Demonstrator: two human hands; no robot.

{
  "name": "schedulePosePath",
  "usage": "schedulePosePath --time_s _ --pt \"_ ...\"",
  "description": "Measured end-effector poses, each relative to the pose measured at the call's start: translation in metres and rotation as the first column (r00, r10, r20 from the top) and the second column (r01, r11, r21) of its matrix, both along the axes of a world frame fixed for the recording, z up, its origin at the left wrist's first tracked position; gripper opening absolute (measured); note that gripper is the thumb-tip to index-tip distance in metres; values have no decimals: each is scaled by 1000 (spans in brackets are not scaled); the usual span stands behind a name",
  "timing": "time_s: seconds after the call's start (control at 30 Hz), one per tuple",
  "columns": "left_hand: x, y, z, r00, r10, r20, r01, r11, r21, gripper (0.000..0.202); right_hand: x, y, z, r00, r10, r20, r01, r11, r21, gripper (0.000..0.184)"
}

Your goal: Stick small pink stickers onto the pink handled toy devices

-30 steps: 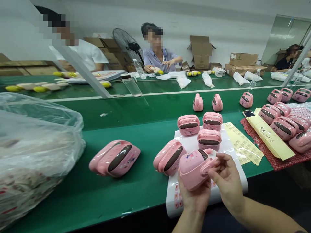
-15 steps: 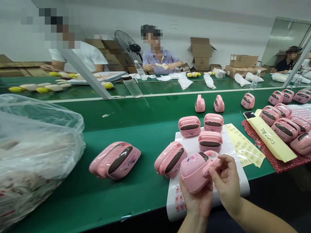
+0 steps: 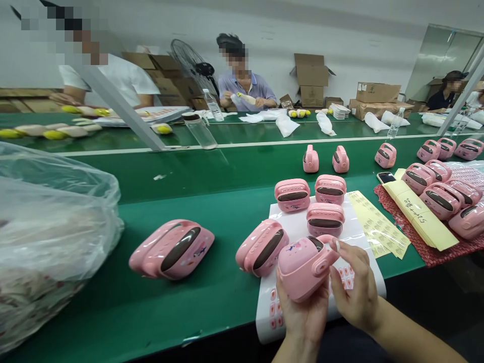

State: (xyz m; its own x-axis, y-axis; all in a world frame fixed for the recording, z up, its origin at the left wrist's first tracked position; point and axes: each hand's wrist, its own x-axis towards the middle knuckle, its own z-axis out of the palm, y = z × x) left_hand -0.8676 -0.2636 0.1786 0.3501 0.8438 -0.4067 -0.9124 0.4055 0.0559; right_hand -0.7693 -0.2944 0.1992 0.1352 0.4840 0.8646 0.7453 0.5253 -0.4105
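Note:
My left hand (image 3: 304, 315) cups a glossy pink handled case (image 3: 298, 269) from below, its fingers wrapped round the underside. The case is tilted, with small printed pictures on its pale face and a dark oval panel mostly turned away. Beside the end of the carrying handle is my right hand (image 3: 353, 282), thumb and index finger apart, the index fingertip at the handle. Under both lies a white sticker sheet (image 3: 264, 322) with small pink oval stickers. Similar pink cases (image 3: 325, 220) stand on and around that sheet, one (image 3: 172, 249) farther left.
A large clear plastic bag (image 3: 56, 217) fills the left side. Yellow label sheets (image 3: 378, 227), a phone (image 3: 385, 177) and red bubble wrap (image 3: 423, 252) bearing more cases lie right. Co-workers (image 3: 245, 88) sit across the green bench, behind a slanted metal post (image 3: 121, 108).
My right thumb has come away from the handle's end, and the fingers have spread. The left hand still holds the case. The view has shifted slightly.

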Motion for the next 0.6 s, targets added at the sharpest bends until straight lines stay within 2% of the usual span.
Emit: schedulePosePath --time_s 0.13,0.2,0.33,0.43,0.5,0.6 --pt "6 -3 17 995 43 -93 -52 994 -94 51 -5 3 2 975 47 -219 -90 978 -189 47" --pt "8 -4 21 992 25 -122 -41 991 -129 52 -5 5 0 951 37 -306 -126 952 -277 44" --pt "2 -2 20 978 27 -208 -63 984 -169 45 2 0 -20 920 27 -392 -182 914 -364 44" --pt "-14 2 15 936 138 -323 -168 983 -68 40 7 -14 -50 960 0 -279 -103 929 -355 46" --pt "-24 6 13 904 224 -364 -210 975 77 39 6 -25 -71 994 62 -88 -88 937 -338 47" --pt "-33 10 14 891 287 -353 -214 949 232 40 1 -35 -96 977 161 140 -104 931 -349 53"
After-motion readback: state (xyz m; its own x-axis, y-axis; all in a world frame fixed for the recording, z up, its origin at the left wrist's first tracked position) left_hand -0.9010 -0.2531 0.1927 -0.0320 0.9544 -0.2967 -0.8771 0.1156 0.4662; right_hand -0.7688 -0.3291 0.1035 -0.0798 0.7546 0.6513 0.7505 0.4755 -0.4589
